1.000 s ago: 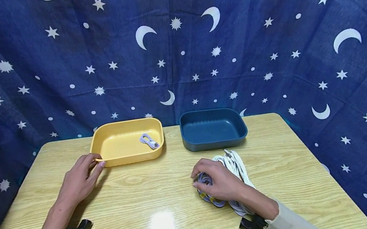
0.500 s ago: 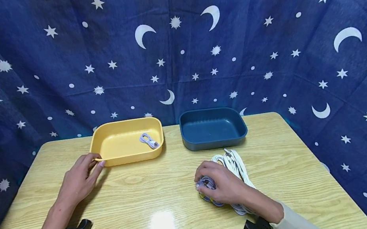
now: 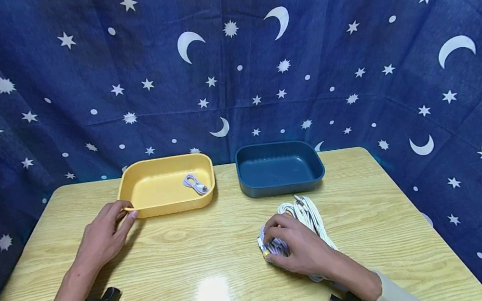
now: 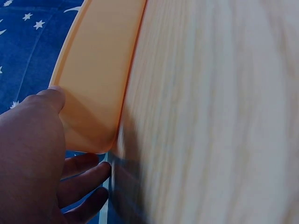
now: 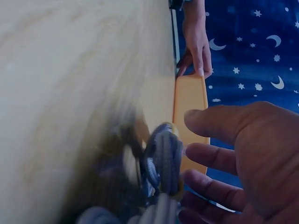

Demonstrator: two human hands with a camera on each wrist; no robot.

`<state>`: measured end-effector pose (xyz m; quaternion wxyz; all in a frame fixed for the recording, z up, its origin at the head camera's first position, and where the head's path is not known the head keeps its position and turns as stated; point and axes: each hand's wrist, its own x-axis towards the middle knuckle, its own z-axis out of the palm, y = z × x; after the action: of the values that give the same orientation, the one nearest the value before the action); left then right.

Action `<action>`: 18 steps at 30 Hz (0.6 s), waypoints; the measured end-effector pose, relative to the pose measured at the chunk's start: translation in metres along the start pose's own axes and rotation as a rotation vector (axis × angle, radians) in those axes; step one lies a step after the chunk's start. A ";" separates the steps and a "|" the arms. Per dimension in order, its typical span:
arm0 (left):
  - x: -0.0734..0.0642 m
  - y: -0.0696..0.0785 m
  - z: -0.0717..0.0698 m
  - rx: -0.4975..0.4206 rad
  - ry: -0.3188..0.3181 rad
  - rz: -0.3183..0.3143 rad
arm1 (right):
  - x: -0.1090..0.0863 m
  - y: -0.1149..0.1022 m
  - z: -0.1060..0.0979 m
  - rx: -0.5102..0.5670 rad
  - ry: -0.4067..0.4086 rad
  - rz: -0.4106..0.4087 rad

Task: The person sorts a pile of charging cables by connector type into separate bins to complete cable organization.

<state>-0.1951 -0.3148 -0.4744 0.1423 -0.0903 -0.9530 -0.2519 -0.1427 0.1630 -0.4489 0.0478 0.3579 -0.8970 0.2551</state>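
At the near left corner of a yellow plastic tray (image 3: 174, 208), my left hand (image 3: 104, 235) holds the rim, thumb (image 4: 57, 97) at the edge and other fingers spread along the end wall. A coiled lavender charging cable (image 3: 195, 184) lies in that tray. My right hand (image 3: 300, 243) bends over a small heap of coiled lavender cables (image 3: 280, 247) with a yellow tie. In the right wrist view its thumb and fingers are apart, fingertips right at the upright coil (image 5: 164, 158). Long white coiled cables (image 3: 313, 215) lie beside and partly under this hand.
A dark blue tray (image 3: 282, 186) stands at the back of the wooden table (image 3: 159, 290), right of the yellow tray and just beyond the white cables. Behind the table hangs a blue curtain (image 3: 226, 58) with moons and stars.
My right hand has shifted slightly right and toward me over the lavender cables, and the coil at its fingertips has turned, showing a connector and yellow tie. The left hand has stayed put.
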 end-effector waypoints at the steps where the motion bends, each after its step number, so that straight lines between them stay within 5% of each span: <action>1: 0.000 0.000 0.000 0.001 0.000 -0.001 | -0.001 0.000 0.000 -0.009 -0.003 0.000; 18: 0.000 0.000 0.000 -0.001 -0.014 -0.025 | -0.020 0.000 0.001 -0.170 0.026 -0.051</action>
<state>-0.1954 -0.3146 -0.4746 0.1323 -0.0805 -0.9549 -0.2533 -0.1278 0.1749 -0.4548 0.0964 0.3718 -0.9053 0.1814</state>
